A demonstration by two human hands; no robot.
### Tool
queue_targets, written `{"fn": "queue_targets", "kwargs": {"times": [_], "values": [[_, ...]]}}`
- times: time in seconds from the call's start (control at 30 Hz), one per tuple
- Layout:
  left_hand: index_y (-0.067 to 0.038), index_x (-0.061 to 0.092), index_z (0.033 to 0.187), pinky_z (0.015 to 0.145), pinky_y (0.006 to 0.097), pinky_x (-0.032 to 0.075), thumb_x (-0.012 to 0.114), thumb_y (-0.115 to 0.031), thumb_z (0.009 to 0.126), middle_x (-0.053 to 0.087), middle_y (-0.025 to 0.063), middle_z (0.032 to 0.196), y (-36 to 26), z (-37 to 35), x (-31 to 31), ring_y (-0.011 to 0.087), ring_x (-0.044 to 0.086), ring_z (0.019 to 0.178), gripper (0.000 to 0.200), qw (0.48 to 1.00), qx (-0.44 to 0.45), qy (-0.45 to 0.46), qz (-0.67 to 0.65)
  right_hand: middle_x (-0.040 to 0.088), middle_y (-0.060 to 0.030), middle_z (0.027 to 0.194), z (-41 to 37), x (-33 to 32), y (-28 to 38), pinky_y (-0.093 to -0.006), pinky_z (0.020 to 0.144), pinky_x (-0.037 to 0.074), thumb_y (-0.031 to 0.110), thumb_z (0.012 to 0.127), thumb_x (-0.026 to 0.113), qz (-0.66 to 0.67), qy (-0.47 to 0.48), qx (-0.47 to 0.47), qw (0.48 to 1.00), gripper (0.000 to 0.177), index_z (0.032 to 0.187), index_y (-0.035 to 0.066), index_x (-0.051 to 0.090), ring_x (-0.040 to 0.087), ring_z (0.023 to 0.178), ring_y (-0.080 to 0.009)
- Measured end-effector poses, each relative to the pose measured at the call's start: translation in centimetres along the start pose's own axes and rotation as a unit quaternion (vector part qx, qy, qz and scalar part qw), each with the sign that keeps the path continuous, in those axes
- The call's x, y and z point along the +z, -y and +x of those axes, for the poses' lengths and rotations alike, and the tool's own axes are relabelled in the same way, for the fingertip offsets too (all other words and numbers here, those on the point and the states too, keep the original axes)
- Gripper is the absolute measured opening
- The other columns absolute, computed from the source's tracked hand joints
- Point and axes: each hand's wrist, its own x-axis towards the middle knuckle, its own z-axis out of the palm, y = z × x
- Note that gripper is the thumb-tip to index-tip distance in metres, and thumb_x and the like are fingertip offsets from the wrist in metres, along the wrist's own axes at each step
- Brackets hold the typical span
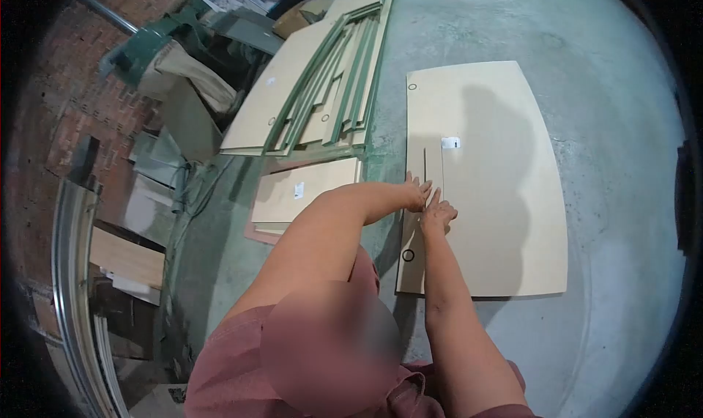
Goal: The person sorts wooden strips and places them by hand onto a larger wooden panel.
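A large pale wooden panel (pixel 487 198) with one curved long side lies flat on the floor in front of me. On its left part rests a narrow pale wooden strip (pixel 434 161), lengthwise along the panel. My left hand (pixel 418 194) is at the strip's near end, fingers stretched out and apart. Just to its right, my right hand (pixel 440 215) touches the same area with its index finger extended and other fingers partly bent. The strip's nearest end is hidden by my hands. A small white label (pixel 450 143) is stuck on the panel.
Left of the panel, more boards (pixel 282 88) lie stacked with several green-edged strips (pixel 355 74) on top. A smaller labelled board (pixel 315 189) lies nearer. Metal profiles (pixel 69 286) stand at far left, and a green machine (pixel 150 55) is by the brick wall (pixel 73 95).
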Motion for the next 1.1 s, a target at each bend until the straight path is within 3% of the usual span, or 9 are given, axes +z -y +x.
{"fn": "queue_targets", "kwargs": {"times": [0.1,0.23,0.33,0.4,0.57,0.7,0.8,1.0,1.1], "values": [[-0.011,0.006,0.144,0.102,0.0645,0.014,0.042,-0.038,0.090,0.003,0.0121,0.150,-0.8,-0.7,-1.4,0.0439,0.018,0.133,0.070,0.995,-0.004,0.088,0.036,0.053,-0.0127,0.115,-0.2,-0.2,0.1,-0.0426,0.074,0.039,0.035,0.089,0.046,0.028,0.043,0.000,0.999,0.069,0.145,0.015,0.011,0.055,0.098,-0.0234],[-0.015,0.002,0.145,0.101,0.0645,0.016,0.042,-0.036,0.090,0.000,0.0108,0.151,-0.8,-0.4,-0.4,0.0437,0.016,0.133,0.071,0.993,0.000,0.108,0.039,0.052,-0.0130,0.118,-2.2,-2.4,-0.1,-0.0429,0.074,0.040,0.036,0.089,0.045,0.049,0.076,-0.010,0.996,0.068,0.145,0.017,0.012,0.054,0.102,-0.0239],[-0.017,0.003,0.145,0.100,0.0642,0.020,0.042,-0.041,0.090,-0.001,0.0097,0.151,1.0,-0.1,-0.5,0.0437,0.016,0.133,0.071,0.974,0.126,0.103,0.157,0.051,-0.0120,0.116,-1.0,-1.0,-0.1,-0.0420,0.073,0.040,0.038,0.084,0.053,0.049,0.005,0.004,0.999,0.071,0.143,0.018,0.019,0.053,0.100,-0.0250],[-0.016,0.005,0.144,0.099,0.0644,0.022,0.040,-0.047,0.090,0.000,0.0098,0.151,1.9,-0.4,-0.3,0.0449,0.018,0.132,0.072,0.994,0.071,0.074,0.040,0.051,-0.0116,0.114,-1.5,-0.1,0.1,-0.0418,0.073,0.039,0.036,0.083,0.054,0.025,-0.029,0.005,0.999,0.070,0.143,0.018,0.021,0.052,0.097,-0.0246],[-0.013,0.011,0.144,0.097,0.0664,0.021,0.044,-0.048,0.087,0.006,0.0101,0.150,3.1,0.3,1.9,0.0454,0.016,0.132,0.074,0.994,0.108,0.006,-0.031,0.045,-0.0139,0.115,-1.3,4.6,0.1,-0.0461,0.079,0.037,0.032,0.080,0.060,0.045,-0.184,-0.033,0.981,0.067,0.138,0.014,0.030,0.045,0.104,-0.0279],[-0.006,0.019,0.141,0.099,0.0643,0.019,0.047,-0.050,0.085,0.009,0.0127,0.149,3.0,0.8,5.5,0.0430,0.012,0.134,0.077,0.982,0.128,-0.120,-0.073,0.042,-0.0176,0.121,-2.9,4.4,-1.3,-0.0456,0.085,0.034,0.029,0.078,0.061,0.019,-0.281,-0.106,0.954,0.066,0.135,0.010,0.035,0.044,0.102,-0.0292],[0.001,0.031,0.135,0.103,0.0585,0.018,0.049,-0.042,0.086,0.015,0.0206,0.146,1.6,0.5,6.2,0.0391,0.016,0.134,0.068,0.961,0.108,-0.226,-0.114,0.042,-0.0187,0.119,-2.8,3.5,-0.8,-0.0456,0.084,0.034,0.030,0.077,0.061,0.005,-0.244,-0.095,0.965,0.065,0.134,0.011,0.036,0.045,0.099,-0.0297],[0.003,0.039,0.130,0.107,0.0504,0.016,0.053,-0.040,0.085,0.022,0.0206,0.143,3.7,1.8,7.3,0.0365,0.016,0.134,0.064,0.926,0.201,-0.305,-0.099,0.042,-0.0208,0.108,-2.8,3.2,0.3,-0.0451,0.078,0.036,0.025,0.077,0.062,-0.013,-0.257,-0.112,0.960,0.062,0.133,0.012,0.037,0.044,0.096,-0.0344],[0.003,0.039,0.129,0.108,0.0502,0.015,0.054,-0.040,0.083,0.025,0.0200,0.142,4.9,1.5,8.5,0.0357,0.017,0.134,0.065,0.891,0.211,-0.355,-0.190,0.042,-0.0221,0.109,-2.4,3.2,0.4,-0.0455,0.077,0.036,0.021,0.078,0.063,-0.017,-0.202,-0.093,0.975,0.061,0.132,0.011,0.037,0.044,0.094,-0.0365]]}}
